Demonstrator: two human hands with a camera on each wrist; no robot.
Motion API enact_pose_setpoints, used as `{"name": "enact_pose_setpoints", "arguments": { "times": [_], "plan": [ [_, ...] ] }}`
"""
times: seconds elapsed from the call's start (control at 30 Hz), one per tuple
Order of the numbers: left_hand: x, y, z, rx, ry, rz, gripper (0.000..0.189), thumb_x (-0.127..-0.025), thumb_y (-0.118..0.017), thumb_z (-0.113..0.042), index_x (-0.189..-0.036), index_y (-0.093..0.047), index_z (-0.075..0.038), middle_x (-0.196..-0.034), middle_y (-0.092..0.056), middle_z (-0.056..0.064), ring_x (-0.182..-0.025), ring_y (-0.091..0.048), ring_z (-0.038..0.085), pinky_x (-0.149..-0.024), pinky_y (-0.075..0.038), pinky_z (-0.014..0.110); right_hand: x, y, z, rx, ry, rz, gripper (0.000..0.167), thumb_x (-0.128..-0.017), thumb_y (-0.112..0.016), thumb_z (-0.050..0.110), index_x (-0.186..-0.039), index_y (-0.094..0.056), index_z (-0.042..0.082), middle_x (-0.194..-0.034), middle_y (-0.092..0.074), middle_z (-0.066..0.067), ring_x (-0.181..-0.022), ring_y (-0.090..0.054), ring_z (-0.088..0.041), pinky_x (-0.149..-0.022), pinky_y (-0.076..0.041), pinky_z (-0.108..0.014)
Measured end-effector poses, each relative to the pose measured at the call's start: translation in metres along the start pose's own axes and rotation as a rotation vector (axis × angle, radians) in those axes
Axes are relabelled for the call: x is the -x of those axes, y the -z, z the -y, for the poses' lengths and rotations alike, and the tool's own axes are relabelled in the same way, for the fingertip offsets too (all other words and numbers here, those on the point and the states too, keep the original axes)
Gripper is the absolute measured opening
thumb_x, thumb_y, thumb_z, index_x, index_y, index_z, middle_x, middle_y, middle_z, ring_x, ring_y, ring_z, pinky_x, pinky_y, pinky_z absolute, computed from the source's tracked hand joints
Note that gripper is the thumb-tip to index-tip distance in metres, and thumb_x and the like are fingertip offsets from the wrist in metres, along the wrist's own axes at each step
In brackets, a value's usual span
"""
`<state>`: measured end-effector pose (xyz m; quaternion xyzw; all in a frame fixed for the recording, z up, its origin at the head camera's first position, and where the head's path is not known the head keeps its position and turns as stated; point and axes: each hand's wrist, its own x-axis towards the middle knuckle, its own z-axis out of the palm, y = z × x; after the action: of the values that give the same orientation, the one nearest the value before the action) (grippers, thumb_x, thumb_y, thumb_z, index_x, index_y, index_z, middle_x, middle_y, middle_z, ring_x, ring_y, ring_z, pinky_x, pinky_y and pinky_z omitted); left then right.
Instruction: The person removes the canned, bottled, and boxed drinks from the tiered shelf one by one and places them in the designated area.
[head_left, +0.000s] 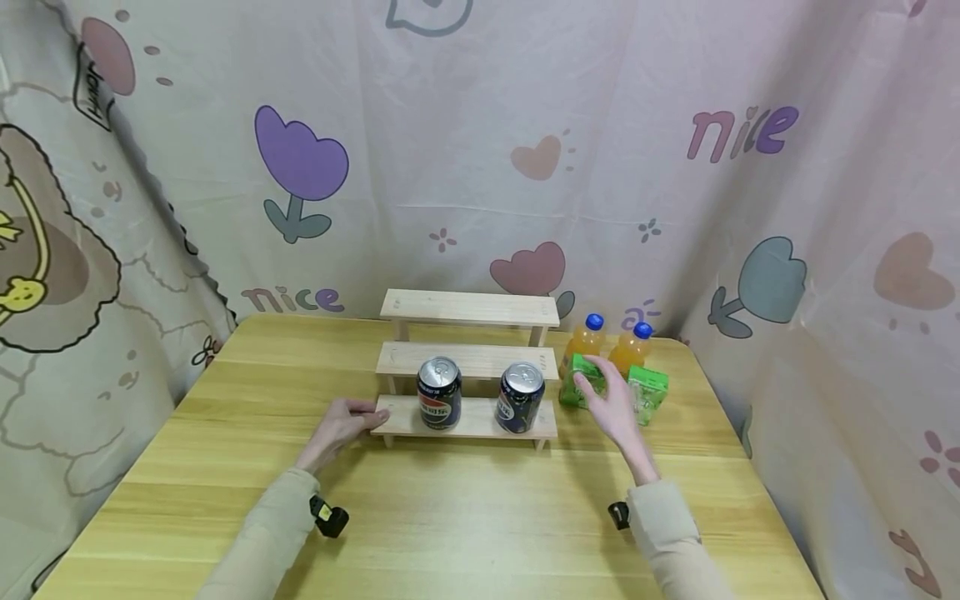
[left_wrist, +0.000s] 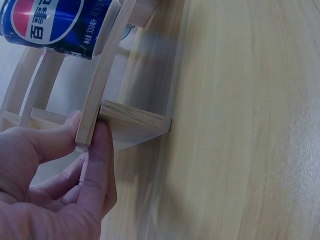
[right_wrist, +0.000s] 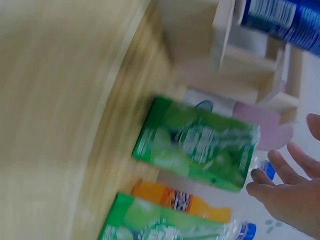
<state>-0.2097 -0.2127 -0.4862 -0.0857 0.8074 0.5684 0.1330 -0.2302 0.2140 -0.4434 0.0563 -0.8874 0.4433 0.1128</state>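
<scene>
The green carton beside the wooden rack — likely light, squashable, best held by its sides — stands near the right hand, fingers parted and empty, while the left hand pinches the bottom shelf.

Two Pepsi cans, two blue-capped orange drink bottles, two green drink cartons, one three-tier wooden rack.

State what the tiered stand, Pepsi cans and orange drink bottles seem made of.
Tiered stand: matte wood, grain showing on a leg. Pepsi cans: metal, probably aluminium, with shiny silver lids. Orange drink bottles: likely clear plastic, orange seeming to show through; glass possible.
</scene>
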Motion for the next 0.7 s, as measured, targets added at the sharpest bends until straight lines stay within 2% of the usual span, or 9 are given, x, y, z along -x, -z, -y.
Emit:
{"name": "enact_pose_setpoints", "arguments": {
  "times": [0.2,0.3,0.43,0.6,0.7],
  "plan": [
    [-0.001,0.0,0.0,-0.023,0.003,-0.007,0.057,-0.092,-0.074,-0.02,-0.131,-0.053,0.016,-0.114,-0.068,0.025,-0.086,-0.066,0.012,-0.081,-0.059,0.03,0.016,-0.016,0.012,-0.196,-0.012,-0.013,0.048,-0.105,-0.053,0.027,-0.144,-0.047,-0.001,-0.148,-0.049,-0.025,-0.142,-0.042,-0.041,-0.123,-0.027,-0.058],
    [-0.001,0.0,0.0,-0.019,-0.004,-0.008,0.055,-0.093,-0.073,-0.019,-0.13,-0.053,0.017,-0.112,-0.069,0.024,-0.084,-0.065,0.012,-0.079,-0.059,0.029,0.022,-0.024,0.017,-0.279,-0.008,0.002,0.052,-0.103,-0.056,0.025,-0.146,-0.044,-0.002,-0.147,-0.048,-0.027,-0.143,-0.041,-0.04,-0.125,-0.025,-0.055],
    [-0.001,0.0,0.0,0.002,-0.016,0.002,0.053,-0.093,-0.072,-0.017,-0.128,-0.054,0.018,-0.107,-0.07,0.02,-0.083,-0.065,0.011,-0.078,-0.059,0.029,0.027,-0.035,0.024,-0.285,0.006,0.009,0.062,-0.097,-0.066,0.024,-0.149,-0.04,0.001,-0.147,-0.049,-0.026,-0.142,-0.042,-0.041,-0.123,-0.026,-0.057],
    [-0.001,-0.001,0.0,0.014,-0.006,0.004,0.049,-0.093,-0.072,-0.018,-0.125,-0.057,0.016,-0.1,-0.071,0.011,-0.081,-0.063,0.01,-0.076,-0.058,0.028,0.031,-0.047,0.034,-0.222,-0.008,-0.016,0.075,-0.087,-0.077,0.03,-0.149,-0.042,0.009,-0.147,-0.051,-0.015,-0.14,-0.042,-0.035,-0.118,-0.03,-0.063],
    [0.0,-0.001,0.0,0.016,-0.002,-0.001,0.049,-0.093,-0.073,-0.018,-0.125,-0.057,0.016,-0.101,-0.071,0.012,-0.082,-0.063,0.01,-0.076,-0.058,0.028,0.031,-0.055,0.04,-0.204,-0.005,-0.027,0.079,-0.083,-0.081,0.033,-0.149,-0.043,0.012,-0.146,-0.051,-0.011,-0.138,-0.041,-0.032,-0.117,-0.029,-0.064]
  ]
}}
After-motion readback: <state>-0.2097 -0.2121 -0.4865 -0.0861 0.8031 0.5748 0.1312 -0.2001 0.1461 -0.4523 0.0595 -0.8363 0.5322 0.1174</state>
